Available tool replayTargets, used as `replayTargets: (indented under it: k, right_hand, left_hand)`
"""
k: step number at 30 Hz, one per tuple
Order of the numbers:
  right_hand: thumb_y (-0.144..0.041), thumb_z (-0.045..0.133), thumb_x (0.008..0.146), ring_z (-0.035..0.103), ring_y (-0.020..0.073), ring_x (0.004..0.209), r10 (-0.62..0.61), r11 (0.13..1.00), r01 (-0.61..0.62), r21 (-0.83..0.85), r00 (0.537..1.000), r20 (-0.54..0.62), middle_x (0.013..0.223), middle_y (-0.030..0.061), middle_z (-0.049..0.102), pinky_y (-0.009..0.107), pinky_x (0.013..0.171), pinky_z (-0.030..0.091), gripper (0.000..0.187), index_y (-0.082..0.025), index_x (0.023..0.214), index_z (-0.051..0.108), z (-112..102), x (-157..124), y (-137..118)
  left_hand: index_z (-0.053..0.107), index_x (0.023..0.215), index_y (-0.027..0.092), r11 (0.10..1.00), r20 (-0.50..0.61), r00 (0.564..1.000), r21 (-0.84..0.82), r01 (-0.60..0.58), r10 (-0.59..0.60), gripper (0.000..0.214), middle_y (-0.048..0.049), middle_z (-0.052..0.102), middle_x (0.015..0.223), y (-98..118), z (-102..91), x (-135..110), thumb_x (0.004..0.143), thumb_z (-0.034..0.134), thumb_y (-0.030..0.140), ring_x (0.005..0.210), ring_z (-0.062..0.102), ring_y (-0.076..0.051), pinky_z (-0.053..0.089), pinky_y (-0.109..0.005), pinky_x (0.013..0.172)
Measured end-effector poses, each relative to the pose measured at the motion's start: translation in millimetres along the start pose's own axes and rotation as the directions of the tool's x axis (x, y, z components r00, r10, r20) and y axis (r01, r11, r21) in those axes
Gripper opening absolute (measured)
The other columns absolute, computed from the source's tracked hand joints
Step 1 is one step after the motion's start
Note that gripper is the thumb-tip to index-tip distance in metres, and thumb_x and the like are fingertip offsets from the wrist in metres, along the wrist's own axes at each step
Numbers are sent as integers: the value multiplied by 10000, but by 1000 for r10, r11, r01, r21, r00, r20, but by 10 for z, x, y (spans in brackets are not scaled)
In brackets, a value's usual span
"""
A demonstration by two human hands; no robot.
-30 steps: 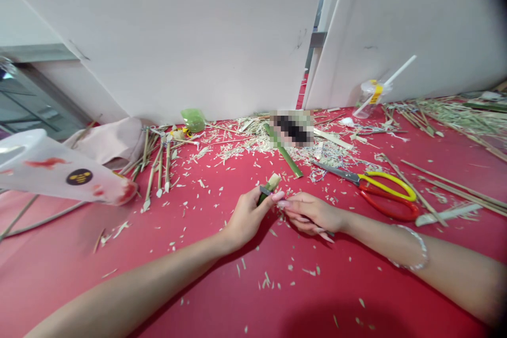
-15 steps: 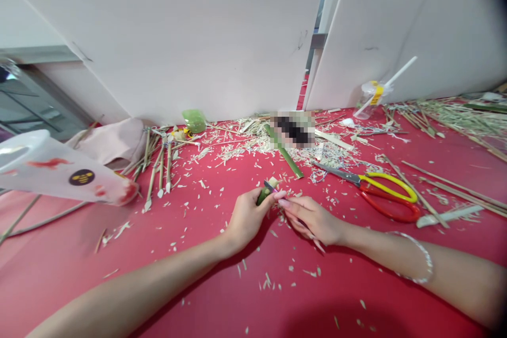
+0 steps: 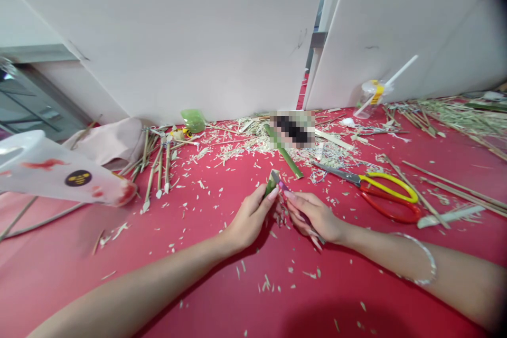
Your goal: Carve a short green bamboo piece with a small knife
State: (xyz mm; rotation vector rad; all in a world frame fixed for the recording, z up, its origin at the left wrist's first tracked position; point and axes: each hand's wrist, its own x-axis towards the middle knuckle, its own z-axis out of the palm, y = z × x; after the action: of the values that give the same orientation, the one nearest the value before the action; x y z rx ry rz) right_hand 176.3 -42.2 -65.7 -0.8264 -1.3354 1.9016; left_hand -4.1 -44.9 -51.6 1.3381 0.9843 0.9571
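My left hand (image 3: 249, 217) is closed round a short green bamboo piece (image 3: 270, 186), whose pale cut end points away from me. In my right hand (image 3: 317, 215) is a small knife (image 3: 284, 186) with a purple handle. Its blade lies against the pale end of the bamboo, and part of the handle is hidden by my fingers. Pale shavings are scattered on the red table under both hands. Just beyond them lies a split green bamboo strip (image 3: 291, 160).
Scissors (image 3: 370, 187) with yellow and red handles lie at right, near thin sticks (image 3: 463, 187). A plastic cup (image 3: 370, 99) with a straw stands behind. At left are a tipped white cup (image 3: 59, 166), a pink cloth (image 3: 113, 142) and tied sticks (image 3: 160, 169). White panels (image 3: 178, 37) border the back.
The bamboo piece has turned in my left hand, showing more of its green side and cut end. My right hand and the knife have shifted slightly.
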Motion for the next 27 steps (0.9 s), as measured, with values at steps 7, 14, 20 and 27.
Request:
replayTargets:
  k: [7,14,20,27]
  right_hand:
    - [-571,487,925,297,53,265,4,999,-5,54,1000,25,383,-92,405,153,288,275,472,-195,648,428,-25,43,-6]
    - [-587,479,921,314,58,268,33,999,-31,-27,997,71,371,-85,410,159,291,273,493,-190,631,442,-26,37,-36]
    - [-618,490,901,303,55,271,32,998,-26,-65,995,91,357,-89,386,166,306,278,517,-195,609,428,-14,44,-75]
    - [-620,517,885,295,55,266,59,996,-51,-69,991,117,356,-86,391,175,291,241,522,-196,591,434,7,42,-124]
  left_hand:
    - [519,896,163,994,68,997,-105,28,-21,312,13,595,690,-31,17,43,911,564,472,568,586,-126,492,-258,574]
    - [529,912,195,982,26,997,-170,82,-78,287,45,539,635,-17,12,22,882,596,472,510,489,-97,415,-222,502]
    - [614,1033,202,962,44,988,-227,151,-145,261,62,452,598,18,-1,-21,829,655,360,534,419,-98,370,-229,555]
    - [636,1112,214,981,-42,997,-185,53,-62,337,-23,669,958,-28,-15,-11,800,691,330,949,593,-191,451,-305,874]
